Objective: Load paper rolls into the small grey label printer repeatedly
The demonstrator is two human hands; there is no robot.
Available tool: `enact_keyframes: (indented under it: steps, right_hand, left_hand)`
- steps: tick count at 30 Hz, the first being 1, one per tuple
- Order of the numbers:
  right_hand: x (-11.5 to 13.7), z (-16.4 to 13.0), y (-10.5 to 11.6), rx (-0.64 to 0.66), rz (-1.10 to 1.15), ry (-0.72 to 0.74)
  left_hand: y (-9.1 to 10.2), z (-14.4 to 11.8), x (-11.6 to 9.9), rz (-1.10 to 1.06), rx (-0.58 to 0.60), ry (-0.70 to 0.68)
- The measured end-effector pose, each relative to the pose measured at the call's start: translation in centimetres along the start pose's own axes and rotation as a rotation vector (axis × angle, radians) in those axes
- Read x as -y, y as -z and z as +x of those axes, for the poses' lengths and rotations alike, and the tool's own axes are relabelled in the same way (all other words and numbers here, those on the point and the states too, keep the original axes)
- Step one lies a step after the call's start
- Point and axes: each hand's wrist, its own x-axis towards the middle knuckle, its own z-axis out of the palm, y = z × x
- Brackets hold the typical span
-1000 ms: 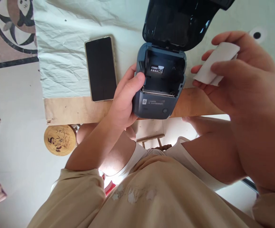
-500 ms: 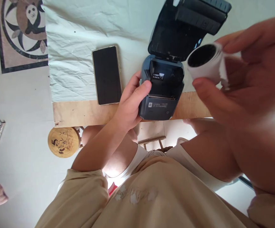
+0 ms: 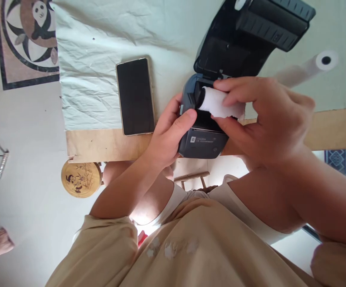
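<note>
My left hand point(image 3: 174, 127) is closed around the left side of a dark blue-grey portable label printer point(image 3: 204, 143), its thumb near the rim of the paper bay. The printer's black lid point(image 3: 235, 44) stands raised, tilting away to the upper right. Between the thumb and fingers of my right hand point(image 3: 265, 115) is a white paper roll point(image 3: 216, 101). The roll lies sideways at the mouth of the bay, its dark hollow core facing left. Its right part is hidden by my fingers, and I cannot tell whether it is seated.
Left of the printer lies a smartphone point(image 3: 135, 95) with a dark screen. Another white paper roll point(image 3: 325, 60) lies at the right on the pale green cloth point(image 3: 86, 71). A wooden edge point(image 3: 95, 143) borders the table's front. Below it at left stands a round wooden stool point(image 3: 81, 179).
My right hand has brought the paper roll left and down from beside the printer to its open bay. The printer and lid have shifted slightly right. The other roll has come into view.
</note>
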Motion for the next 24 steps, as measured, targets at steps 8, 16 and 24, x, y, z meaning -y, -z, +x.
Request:
enact_keyframes:
  steps: [8, 16, 24]
  right_hand:
    - [0.0, -0.3, 0.0, -0.099, 0.023, 0.067]
    - [1.3, -1.1, 0.0, -0.036, 0.07, 0.144]
    - [1.0, -1.3, 0.3, 0.011, 0.057, 0.118]
  left_hand:
    - [0.1, 0.2, 0.1, 0.031, -0.008, -0.022]
    - [1.0, 0.3, 0.7, 0.005, 0.091, -0.085]
    - [0.9, 0.3, 0.5, 0.07, 0.082, -0.054]
